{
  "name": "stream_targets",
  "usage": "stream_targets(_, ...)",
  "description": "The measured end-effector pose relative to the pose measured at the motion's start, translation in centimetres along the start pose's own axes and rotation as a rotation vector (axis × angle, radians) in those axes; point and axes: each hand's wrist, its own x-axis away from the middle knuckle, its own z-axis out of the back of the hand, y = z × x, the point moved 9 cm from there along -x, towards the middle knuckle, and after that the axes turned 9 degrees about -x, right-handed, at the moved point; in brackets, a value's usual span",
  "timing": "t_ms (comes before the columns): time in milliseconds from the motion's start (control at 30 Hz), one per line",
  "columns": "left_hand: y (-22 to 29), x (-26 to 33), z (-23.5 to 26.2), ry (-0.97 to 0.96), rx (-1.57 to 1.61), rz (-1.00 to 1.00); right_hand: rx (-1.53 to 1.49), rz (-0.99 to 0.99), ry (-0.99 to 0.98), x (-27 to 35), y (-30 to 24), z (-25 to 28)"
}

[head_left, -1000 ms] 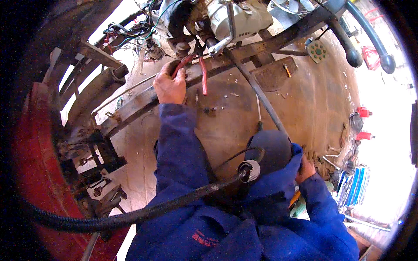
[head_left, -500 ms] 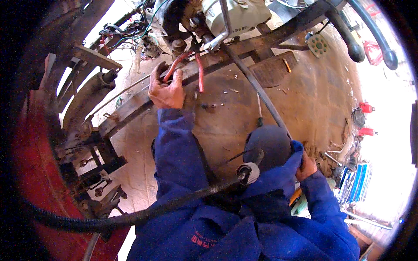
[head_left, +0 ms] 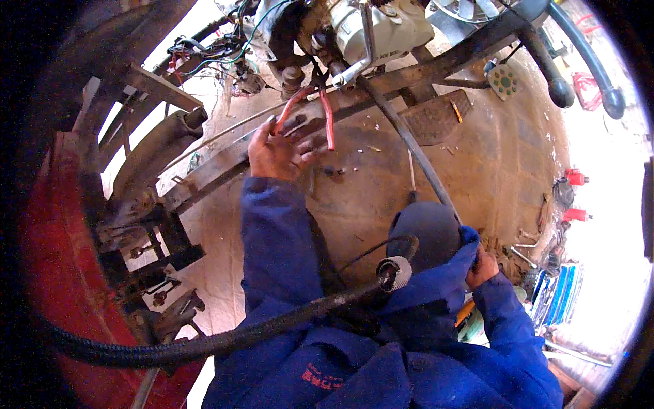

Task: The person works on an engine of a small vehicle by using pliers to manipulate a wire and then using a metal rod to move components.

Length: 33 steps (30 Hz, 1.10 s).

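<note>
Red-handled pliers (head_left: 329, 126) hang at the engine, their two handles apart and their jaws hard to make out. My left hand (head_left: 283, 153) is beside them, palm turned up and fingers spread, with the thumb side close to the left handle. A long metal bar (head_left: 415, 151) slants from the engine area down to my right knee (head_left: 426, 232). Beyond that knee, my right hand (head_left: 482, 267) is curled in line with the bar and appears to grip its lower end. The sleeve and knee hide part of this grip.
A light-coloured engine (head_left: 381, 31) sits on a dark frame rail (head_left: 340, 105). Loose wires (head_left: 225, 48) lie at the upper left, and a red panel (head_left: 68, 259) stands on the left. A black corrugated hose (head_left: 225, 341) crosses low in front. A blue tool case (head_left: 562, 293) lies right.
My left hand's fingers have opened out from around the left pliers handle, and the palm has turned up. The view has shifted slightly. My right hand keeps its place by the knee.
</note>
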Motion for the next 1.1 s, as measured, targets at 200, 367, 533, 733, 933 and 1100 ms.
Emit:
stream_targets(200, -0.8, -0.5, -3.8, -0.494, 0.065, 0.006, -0.026, -0.05, -0.006, -0.3, -1.3, 0.4)
stream_targets(367, -1.7, -0.7, -5.7, -0.457, 0.125, -0.002, -0.096, -0.049, -0.027, -0.5, -1.3, 0.3)
stream_targets(533, -2.5, 0.7, -8.0, -0.457, 0.369, 0.075, -0.057, -0.03, -0.03, 0.1, -0.2, 0.2)
stream_targets(733, -2.2, 0.1, -8.0, -0.39, 0.306, 0.026, -0.049, -0.036, -0.063, -0.2, -0.4, -0.1)
stream_targets(933, -3.5, -0.6, -7.2, -0.481, 0.327, 0.028, -0.066, -0.033, -0.043, -0.1, -0.5, 0.1)
stream_targets(1100, -3.0, 0.1, -7.9, -0.535, 0.431, 0.031, -0.051, -0.038, -0.024, -0.1, -2.1, 0.8)
